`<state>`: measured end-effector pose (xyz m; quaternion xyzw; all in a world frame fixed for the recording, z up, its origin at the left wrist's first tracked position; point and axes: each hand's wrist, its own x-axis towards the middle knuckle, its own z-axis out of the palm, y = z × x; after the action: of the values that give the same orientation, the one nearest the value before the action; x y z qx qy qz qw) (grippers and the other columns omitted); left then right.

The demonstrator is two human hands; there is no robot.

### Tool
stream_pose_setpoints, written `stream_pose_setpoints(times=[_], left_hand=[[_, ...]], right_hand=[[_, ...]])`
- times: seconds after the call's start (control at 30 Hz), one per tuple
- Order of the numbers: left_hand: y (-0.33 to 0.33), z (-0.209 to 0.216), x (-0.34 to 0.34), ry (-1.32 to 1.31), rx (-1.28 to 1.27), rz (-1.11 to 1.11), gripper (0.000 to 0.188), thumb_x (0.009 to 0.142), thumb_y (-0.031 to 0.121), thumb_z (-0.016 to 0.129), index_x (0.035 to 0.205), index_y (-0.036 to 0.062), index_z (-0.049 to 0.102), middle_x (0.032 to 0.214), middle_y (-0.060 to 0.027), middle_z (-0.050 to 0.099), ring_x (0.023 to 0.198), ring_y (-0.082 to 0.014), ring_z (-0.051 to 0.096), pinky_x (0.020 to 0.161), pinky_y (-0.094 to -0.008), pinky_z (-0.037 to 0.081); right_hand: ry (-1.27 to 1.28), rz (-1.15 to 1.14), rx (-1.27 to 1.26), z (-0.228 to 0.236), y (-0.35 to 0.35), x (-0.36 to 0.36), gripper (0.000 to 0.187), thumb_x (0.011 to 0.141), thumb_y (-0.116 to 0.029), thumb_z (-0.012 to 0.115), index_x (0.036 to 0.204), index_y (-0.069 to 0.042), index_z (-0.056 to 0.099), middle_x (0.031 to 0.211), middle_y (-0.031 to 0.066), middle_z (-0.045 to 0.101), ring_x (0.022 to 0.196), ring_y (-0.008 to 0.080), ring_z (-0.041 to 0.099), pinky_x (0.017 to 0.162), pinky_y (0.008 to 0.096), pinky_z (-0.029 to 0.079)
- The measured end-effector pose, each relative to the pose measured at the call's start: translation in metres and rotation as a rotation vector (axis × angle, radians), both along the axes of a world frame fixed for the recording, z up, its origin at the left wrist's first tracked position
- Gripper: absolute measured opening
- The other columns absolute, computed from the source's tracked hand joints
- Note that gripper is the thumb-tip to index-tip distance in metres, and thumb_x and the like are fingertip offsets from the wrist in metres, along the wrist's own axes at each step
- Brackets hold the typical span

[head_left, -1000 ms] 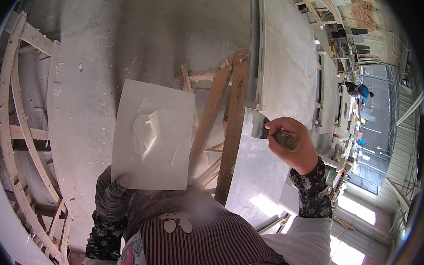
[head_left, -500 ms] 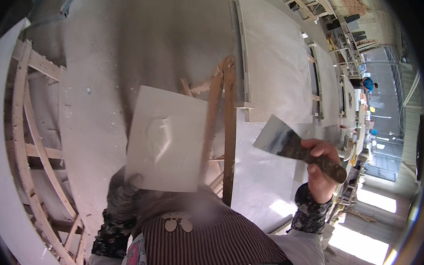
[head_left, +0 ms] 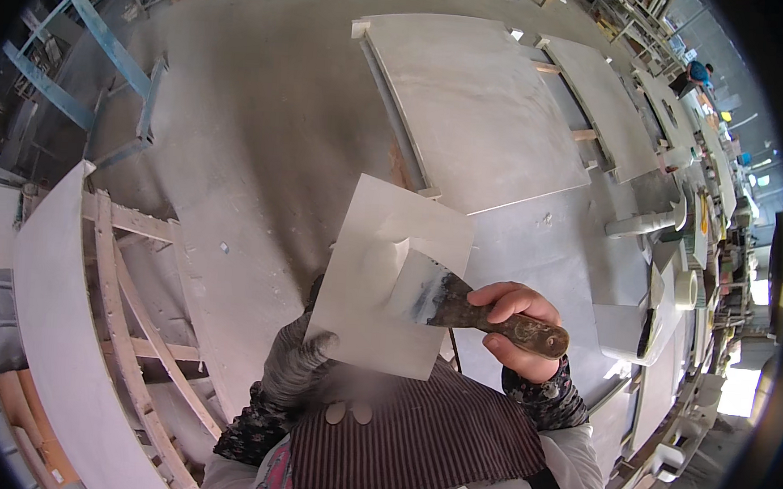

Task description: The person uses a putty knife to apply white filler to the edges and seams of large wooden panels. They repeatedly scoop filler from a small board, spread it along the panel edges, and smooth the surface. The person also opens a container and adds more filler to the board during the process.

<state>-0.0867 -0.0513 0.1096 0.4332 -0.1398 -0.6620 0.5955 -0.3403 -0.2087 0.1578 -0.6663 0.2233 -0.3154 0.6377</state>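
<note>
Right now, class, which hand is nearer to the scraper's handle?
Right: the right hand is wrapped around the handle; the left hand holds the white board's lower-left corner, apart from it.

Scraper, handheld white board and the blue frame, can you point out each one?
Scraper [head_left: 452, 304]: head view, on the dark, stained part of its blade.
White board [head_left: 353, 282]: head view, on its bare face, left of the scraper.
Blue frame [head_left: 108, 34]: head view, on its long slanting beam.
</note>
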Motion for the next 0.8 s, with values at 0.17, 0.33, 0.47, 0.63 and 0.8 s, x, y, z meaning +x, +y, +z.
stream_pose_setpoints(times=[0.17, 0.33, 0.47, 0.63, 0.8], left_hand=[[-0.005, 0.013, -0.007, -0.065, 0.014, -0.025, 0.063, 0.086, 0.040, 0.070, 0.125, -0.0063, 0.053, 0.111, -0.0185, 0.065, 0.099, -0.0260, 0.063, 0.077, -0.0374, 0.056], [-0.010, 0.008, -0.009, -0.224, 0.006, -0.020, 0.060, 0.087, 0.037, 0.070, 0.123, -0.0069, 0.053, 0.110, -0.0173, 0.065, 0.096, -0.0251, 0.064, 0.077, -0.0364, 0.055], [-0.026, -0.003, -0.004, -0.395, -0.033, 0.056, 0.052, 0.090, 0.037, 0.063, 0.120, -0.0045, 0.055, 0.104, -0.0129, 0.065, 0.087, -0.0240, 0.067, 0.074, -0.0352, 0.056], [-0.055, -0.002, 0.028, -0.346, -0.109, 0.185, 0.047, 0.088, 0.027, 0.063, 0.123, -0.0036, 0.052, 0.103, -0.0136, 0.064, 0.081, -0.0250, 0.068, 0.060, -0.0349, 0.062], [-0.117, 0.009, 0.069, -0.275, -0.144, 0.120, 0.051, 0.086, 0.023, 0.066, 0.128, -0.0023, 0.049, 0.106, -0.0146, 0.064, 0.080, -0.0261, 0.068, 0.059, -0.0358, 0.062]], right_hand=[[0.106, -0.005, -0.144, 0.003, 0.000, -0.002, 0.024, 0.075, 0.006, 0.070, 0.095, -0.004, 0.063, 0.110, 0.0143, 0.067, 0.097, 0.0220, 0.065, 0.085, 0.0326, 0.052], [0.221, -0.021, -0.228, 0.012, -0.001, -0.013, 0.020, 0.075, 0.004, 0.071, 0.092, -0.003, 0.063, 0.104, 0.0113, 0.069, 0.093, 0.0197, 0.066, 0.082, 0.0311, 0.053], [0.066, -0.230, 0.033, 0.008, -0.002, -0.033, 0.021, 0.078, 0.003, 0.070, 0.097, -0.001, 0.063, 0.103, 0.0125, 0.069, 0.093, 0.0188, 0.066, 0.083, 0.0335, 0.053], [-0.197, -0.815, 0.140, -0.010, 0.001, -0.076, 0.041, 0.091, -0.033, 0.068, 0.105, 0.005, 0.059, 0.103, 0.0178, 0.068, 0.088, 0.0214, 0.064, 0.081, 0.0340, 0.051], [-0.265, -1.169, 0.391, -0.058, -0.001, -0.068, 0.028, 0.095, -0.030, 0.063, 0.098, -0.003, 0.058, 0.080, 0.0025, 0.057, 0.059, 0.0078, 0.044, 0.051, 0.0220, 0.034]])
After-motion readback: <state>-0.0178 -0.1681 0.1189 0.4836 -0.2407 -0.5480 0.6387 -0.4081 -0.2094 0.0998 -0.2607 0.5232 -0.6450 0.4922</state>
